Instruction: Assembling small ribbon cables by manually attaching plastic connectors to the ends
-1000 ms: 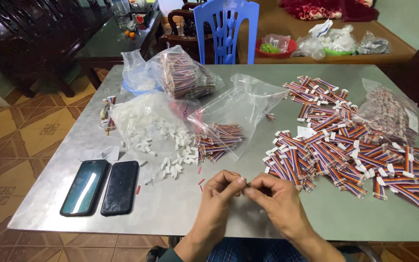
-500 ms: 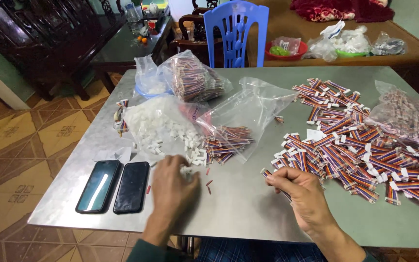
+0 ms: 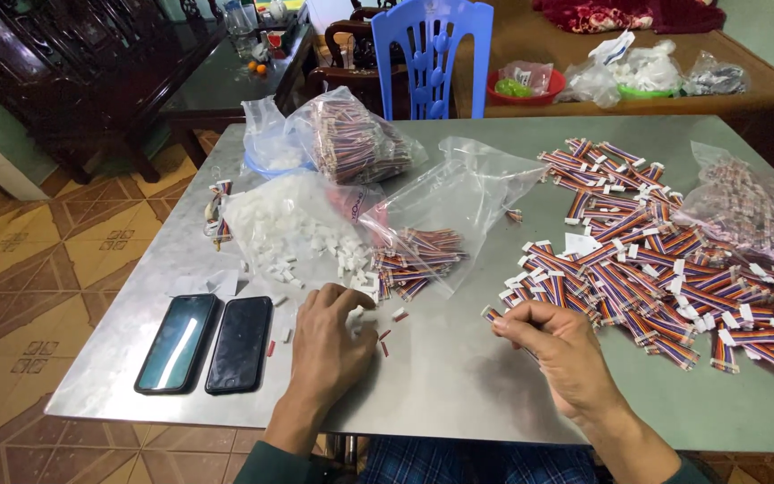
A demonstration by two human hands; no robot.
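My left hand (image 3: pixel 329 345) rests palm down on the metal table (image 3: pixel 441 376), its fingertips among small white plastic connectors (image 3: pixel 315 246) spilled from an open clear bag. My right hand (image 3: pixel 557 345) is curled shut, pinching a short multicoloured wire piece at the near edge of a big pile of striped wire cables (image 3: pixel 656 260). Between the hands lies an open clear bag (image 3: pixel 445 211) with a bundle of the same cables (image 3: pixel 418 255) at its mouth.
Two dark phones (image 3: pixel 208 342) lie side by side at the front left. Two more full cable bags sit at the back (image 3: pixel 356 139) and the far right (image 3: pixel 745 211). A blue plastic chair (image 3: pixel 432 54) stands behind the table, with a wooden bench beyond.
A second ago both hands met at the table's front centre. The left hand has since moved left to the white connectors, and the right hand has moved right toward the cable pile.
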